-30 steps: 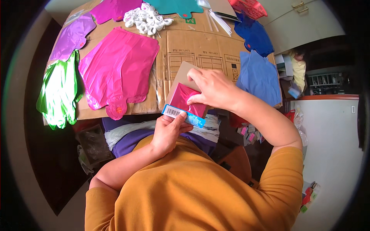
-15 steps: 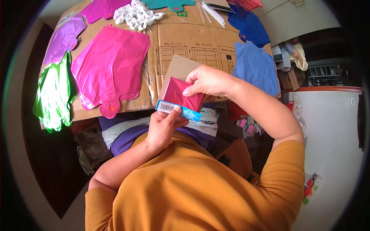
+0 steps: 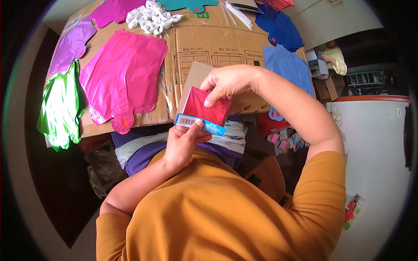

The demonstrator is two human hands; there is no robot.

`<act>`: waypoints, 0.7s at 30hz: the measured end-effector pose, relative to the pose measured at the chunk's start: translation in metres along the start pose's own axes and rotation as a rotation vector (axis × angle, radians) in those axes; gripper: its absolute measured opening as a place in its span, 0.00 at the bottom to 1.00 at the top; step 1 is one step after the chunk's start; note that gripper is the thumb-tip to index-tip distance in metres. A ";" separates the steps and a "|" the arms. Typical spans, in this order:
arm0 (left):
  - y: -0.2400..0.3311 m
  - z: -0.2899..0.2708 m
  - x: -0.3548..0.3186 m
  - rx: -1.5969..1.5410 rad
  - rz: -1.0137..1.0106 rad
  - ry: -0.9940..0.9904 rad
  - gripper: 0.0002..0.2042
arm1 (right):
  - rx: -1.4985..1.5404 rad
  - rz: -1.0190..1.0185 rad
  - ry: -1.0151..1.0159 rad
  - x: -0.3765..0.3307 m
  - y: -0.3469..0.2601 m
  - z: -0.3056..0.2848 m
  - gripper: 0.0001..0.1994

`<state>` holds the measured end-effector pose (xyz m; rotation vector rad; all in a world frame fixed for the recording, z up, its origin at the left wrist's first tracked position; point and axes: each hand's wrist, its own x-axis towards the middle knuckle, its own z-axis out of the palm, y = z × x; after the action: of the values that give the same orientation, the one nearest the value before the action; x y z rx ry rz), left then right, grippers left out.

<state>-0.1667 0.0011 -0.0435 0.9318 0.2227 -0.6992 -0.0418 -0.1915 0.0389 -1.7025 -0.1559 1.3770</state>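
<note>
In front of my body, just off the table's near edge, my left hand (image 3: pixel 186 141) grips a packet by its blue header strip (image 3: pixel 204 126), which has a barcode. Its thumb lies on the strip. Above the strip sits a folded pink-red foil piece (image 3: pixel 203 109), shiny and square-edged. Behind it a plain brown card (image 3: pixel 197 75) sticks up. My right hand (image 3: pixel 222 85) reaches over from the right, fingers closed at the upper part of the folded foil, thumb pressed on its front. Some fingertips are hidden behind it.
Flat foil balloons lie around the cardboard-covered table (image 3: pixel 204 39): pink (image 3: pixel 124 74), green (image 3: pixel 63 104), purple (image 3: pixel 72 45), light blue (image 3: pixel 285 69), dark blue (image 3: pixel 281 28). White ribbon coils (image 3: pixel 152 18) and white sticks (image 3: pixel 237 15) lie at the back. Another person (image 3: pixel 335 58) is at right.
My right hand has shifted slightly left and its wrist has turned over the foil. My left hand keeps its grip. The view has shifted a little; the other person's arm has moved.
</note>
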 end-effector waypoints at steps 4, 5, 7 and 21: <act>0.000 0.002 0.000 -0.008 0.003 -0.005 0.09 | -0.184 0.021 0.092 0.001 -0.006 0.001 0.09; 0.001 0.002 0.000 -0.011 0.004 -0.005 0.09 | -0.252 0.020 0.136 0.000 -0.008 0.002 0.09; 0.002 0.003 0.000 -0.014 -0.006 0.003 0.09 | -0.162 0.016 0.228 0.000 -0.005 0.002 0.10; 0.003 0.007 -0.003 0.000 0.011 0.046 0.09 | -0.352 -0.049 0.421 -0.005 -0.003 0.010 0.11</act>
<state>-0.1677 -0.0022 -0.0363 0.9491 0.2584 -0.6685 -0.0501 -0.1870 0.0446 -2.2283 -0.2071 0.9650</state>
